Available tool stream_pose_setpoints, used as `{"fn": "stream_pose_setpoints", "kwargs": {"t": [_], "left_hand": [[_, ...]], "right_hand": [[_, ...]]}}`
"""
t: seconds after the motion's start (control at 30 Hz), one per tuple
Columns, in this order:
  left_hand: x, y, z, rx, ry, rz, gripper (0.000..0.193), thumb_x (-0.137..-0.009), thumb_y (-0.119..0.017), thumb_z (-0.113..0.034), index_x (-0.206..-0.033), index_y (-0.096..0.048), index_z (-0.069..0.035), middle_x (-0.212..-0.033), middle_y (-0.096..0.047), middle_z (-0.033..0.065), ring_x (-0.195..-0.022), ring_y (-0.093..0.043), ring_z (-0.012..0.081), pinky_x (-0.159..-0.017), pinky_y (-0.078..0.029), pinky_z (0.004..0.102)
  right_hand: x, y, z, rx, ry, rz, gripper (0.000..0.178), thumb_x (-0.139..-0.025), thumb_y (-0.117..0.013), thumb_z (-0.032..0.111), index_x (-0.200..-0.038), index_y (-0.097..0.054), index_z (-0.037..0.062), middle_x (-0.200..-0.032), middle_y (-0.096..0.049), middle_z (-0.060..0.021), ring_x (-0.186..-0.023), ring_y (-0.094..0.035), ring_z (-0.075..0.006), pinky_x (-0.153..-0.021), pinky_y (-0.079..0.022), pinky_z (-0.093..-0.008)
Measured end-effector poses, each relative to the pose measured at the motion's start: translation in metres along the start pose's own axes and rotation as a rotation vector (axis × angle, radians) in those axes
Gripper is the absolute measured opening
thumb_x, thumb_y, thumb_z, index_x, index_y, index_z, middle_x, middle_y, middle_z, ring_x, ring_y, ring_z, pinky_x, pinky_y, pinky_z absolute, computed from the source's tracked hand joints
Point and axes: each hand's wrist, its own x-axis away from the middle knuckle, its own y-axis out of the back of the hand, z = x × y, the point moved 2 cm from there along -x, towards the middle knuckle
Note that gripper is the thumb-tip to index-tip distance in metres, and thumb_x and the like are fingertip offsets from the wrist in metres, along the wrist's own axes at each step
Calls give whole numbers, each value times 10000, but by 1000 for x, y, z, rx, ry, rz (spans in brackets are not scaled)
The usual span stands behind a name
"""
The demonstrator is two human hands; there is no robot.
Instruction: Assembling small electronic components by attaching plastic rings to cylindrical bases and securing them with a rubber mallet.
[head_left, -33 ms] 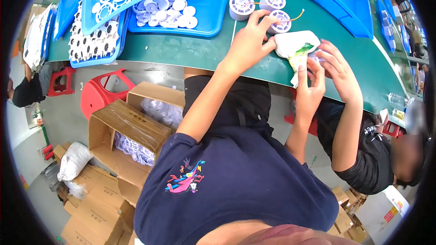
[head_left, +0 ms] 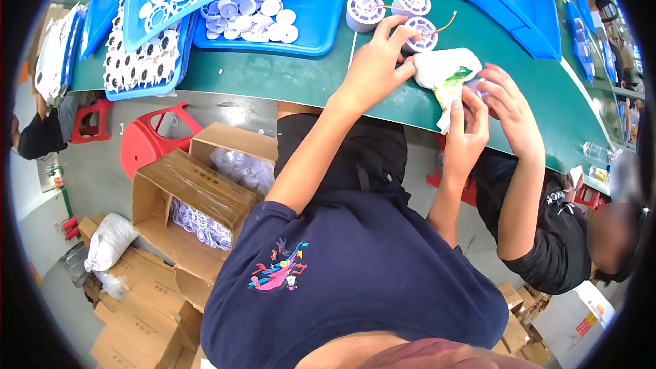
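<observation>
White plastic, soft and creased: the packet (head_left: 444,67), my landmark, sits at the near edge of the smooth green tabletop (head_left: 294,78), bulging at its far end, green-printed, tapering to a crumpled tail. My operator's right hand (head_left: 468,126) is at that tail, thumb alongside, fingers curled; can't tell if it's really pinching. Left hand (head_left: 377,65) is just left of the packet, thumb and fingers spread, thumb tip close to the packet's side, index at the rim of the nearest of three cylinders (head_left: 367,15); contact I can't confirm. Cylinders: white, squat, spoked round tops, thin reddish wires (head_left: 445,26), grouped beyond the packet and to its left. Right of the packet, a co-worker's hand (head_left: 509,106), fingers bent, by something pale and translucent, too hidden for me to name. Farther out beyond the packet, a glossy blue bin (head_left: 502,3). Well left of the packet, a shallow blue tray (head_left: 314,42) of matte white discs (head_left: 287,33). Lower left of the packet, off the table, a brown cardboard carton (head_left: 212,181) holding thin white rings (head_left: 201,227).
</observation>
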Motion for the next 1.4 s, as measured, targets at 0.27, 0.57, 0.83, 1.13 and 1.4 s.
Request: {"fn": "stream_pose_setpoints", "kwargs": {"t": [0.27, 0.57, 0.83, 1.13, 1.4], "left_hand": [[9, 10, -1, 73, -46, -93, 275, -883, -784, -82, -1110, -633, -41, -1439, -592, 149, -804, -730, 201, -768, -587, 359], [28, 21, -7, 136, -59, -114, 346, -888, -761, -28, -1217, -656, -50, -1391, -641, 109, -740, -662, 152, -694, -559, 299], [30, 18, 2, 6, 21, -145, 565, -835, -798, -70, -1375, -634, -93, -1348, -598, 127, -702, -657, 161, -684, -564, 330], [58, 33, -15, 143, 90, -138, 398, -797, -878, -203, -1144, -748, -59, -919, -614, 35, -635, -468, 100, -575, -409, 271], [62, 39, -14, 69, 116, -6, 494, -779, -853, -257, -1219, -698, -94, -982, -634, 85, -667, -557, 191, -649, -506, 350]], "right_hand": [[-6, -20, 18, -75, 220, -13, 147, -1012, -635, 7, -1139, -688, -45, -1148, -663, -96, -1057, -648, -178, -956, -525, -322], [-36, -68, 40, 349, 476, 71, 261, -880, -765, 127, -1132, -763, 60, -1156, -696, -124, -1047, -638, -329, -936, -500, -427], [-24, -51, 43, 361, 575, 232, 135, -908, -768, 111, -1014, -741, 32, -1175, -711, -110, -1048, -641, -320, -931, -505, -427], [-26, -46, 33, 147, 549, 266, 176, -944, -753, 85, -833, -638, 12, -995, -720, -102, -950, -631, -287, -834, -482, -395], [-30, -55, 42, 37, 354, 263, 259, -1003, -707, 125, -821, -609, -32, -787, -600, -94, -665, -568, -201, -614, -425, -331]]}}
